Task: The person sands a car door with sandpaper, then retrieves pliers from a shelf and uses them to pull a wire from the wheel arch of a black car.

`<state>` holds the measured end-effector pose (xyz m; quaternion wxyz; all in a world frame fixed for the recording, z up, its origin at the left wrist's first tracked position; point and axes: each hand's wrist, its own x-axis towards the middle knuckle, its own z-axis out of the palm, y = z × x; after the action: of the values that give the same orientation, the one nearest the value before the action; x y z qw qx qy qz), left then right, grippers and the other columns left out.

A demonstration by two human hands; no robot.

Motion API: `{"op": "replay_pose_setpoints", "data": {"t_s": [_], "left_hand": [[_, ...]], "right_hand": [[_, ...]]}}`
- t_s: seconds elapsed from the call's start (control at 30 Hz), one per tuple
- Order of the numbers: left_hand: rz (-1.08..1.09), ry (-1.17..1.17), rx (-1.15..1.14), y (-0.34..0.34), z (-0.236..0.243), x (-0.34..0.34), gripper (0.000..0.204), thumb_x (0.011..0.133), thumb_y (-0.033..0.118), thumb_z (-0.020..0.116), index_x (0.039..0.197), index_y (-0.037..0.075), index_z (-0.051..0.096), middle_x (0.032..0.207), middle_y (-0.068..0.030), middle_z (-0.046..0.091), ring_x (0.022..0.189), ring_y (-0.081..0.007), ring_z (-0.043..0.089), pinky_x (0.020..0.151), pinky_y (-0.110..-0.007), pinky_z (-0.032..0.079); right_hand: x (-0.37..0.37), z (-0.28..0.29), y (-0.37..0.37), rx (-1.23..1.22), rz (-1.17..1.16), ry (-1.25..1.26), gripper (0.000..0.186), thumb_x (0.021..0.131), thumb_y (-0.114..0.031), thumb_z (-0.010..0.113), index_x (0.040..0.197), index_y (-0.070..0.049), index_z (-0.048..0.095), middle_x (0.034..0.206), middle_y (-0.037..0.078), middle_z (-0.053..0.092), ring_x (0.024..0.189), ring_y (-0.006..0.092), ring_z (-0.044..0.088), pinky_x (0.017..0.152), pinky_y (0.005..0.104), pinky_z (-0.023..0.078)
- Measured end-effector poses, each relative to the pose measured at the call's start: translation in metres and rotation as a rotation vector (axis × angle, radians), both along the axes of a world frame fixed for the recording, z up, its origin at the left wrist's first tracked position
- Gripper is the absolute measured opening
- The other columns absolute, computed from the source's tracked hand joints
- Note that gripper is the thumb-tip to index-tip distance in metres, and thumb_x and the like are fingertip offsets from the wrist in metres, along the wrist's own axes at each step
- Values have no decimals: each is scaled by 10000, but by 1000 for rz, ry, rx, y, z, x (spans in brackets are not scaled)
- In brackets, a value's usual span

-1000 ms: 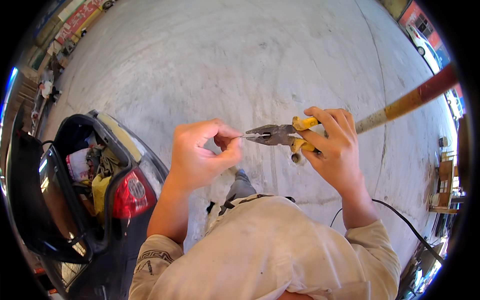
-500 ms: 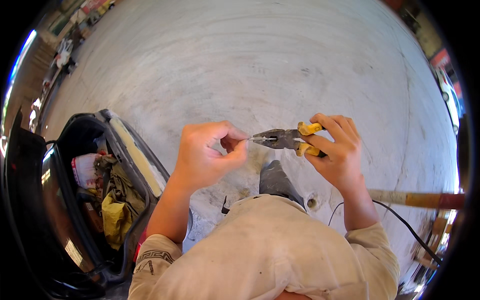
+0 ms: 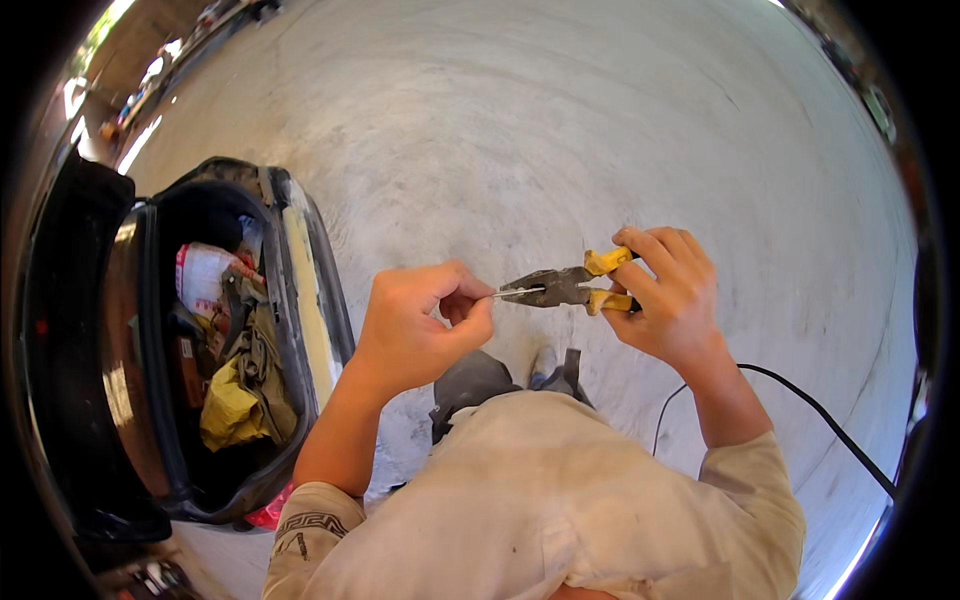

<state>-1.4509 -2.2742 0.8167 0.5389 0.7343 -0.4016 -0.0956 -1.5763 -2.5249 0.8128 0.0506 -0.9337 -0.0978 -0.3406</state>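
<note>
In my right hand is a pair of combination pliers with yellow-and-black handles, their dark jaws pointing left. The fingers and thumb wrap the two handles, which stand somewhat apart. My left hand pinches a thin, pale metal piece, like a wire or a pin, between thumb and forefinger. Its other end lies at the jaws of the pliers; whether they clamp it tightly I cannot tell. Both hands are raised in front of my body, above the floor.
To the left stands a car with its trunk open, holding a yellow bag, a white-and-red sack and crumpled cloth. A black cable runs at right. Grey concrete floor stretches ahead.
My view has shifted, so the open trunk shows farther into the picture and my feet have moved. Both hands keep their holds, with the pliers sitting slightly lower in view.
</note>
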Motion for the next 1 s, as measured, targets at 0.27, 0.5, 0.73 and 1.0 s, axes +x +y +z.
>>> {"op": "replay_pose_setpoints", "data": {"t_s": [0.27, 0.5, 0.73, 1.0], "left_hand": [[192, 0, -135, -27, -24, 196, 24, 782, -17, 699, 804, -25, 699, 655, -46, 658, 576, -76, 583, 563, -235, 476], [303, 490, -511, -48, -47, 402, 38, 851, -12, 696, 869, -46, 690, 741, -68, 671, 631, -97, 611, 557, -243, 483], [344, 640, -671, -46, -45, 580, 153, 887, 88, 726, 892, -48, 656, 685, -86, 647, 585, -110, 579, 526, -242, 446], [545, 597, -707, -43, -56, 782, 131, 880, 73, 721, 881, -40, 654, 712, -76, 650, 608, -105, 589, 541, -245, 451]], "right_hand": [[234, -1, -45, 47, 170, 58, 245, 526, -63, 786, 734, -74, 658, 1042, 70, 669, 850, 270, 614, 742, 393, 506], [443, -35, -49, 351, 123, 189, 305, 624, -62, 743, 925, -24, 780, 1166, 138, 680, 975, 302, 650, 835, 396, 531], [645, -48, -21, 522, 230, 276, 323, 635, -55, 716, 950, -33, 786, 1175, 129, 677, 967, 287, 658, 811, 365, 541], [890, -69, -14, 593, 416, 332, 288, 642, -68, 721, 920, -8, 766, 1115, 149, 691, 900, 294, 672, 744, 349, 546]]}}
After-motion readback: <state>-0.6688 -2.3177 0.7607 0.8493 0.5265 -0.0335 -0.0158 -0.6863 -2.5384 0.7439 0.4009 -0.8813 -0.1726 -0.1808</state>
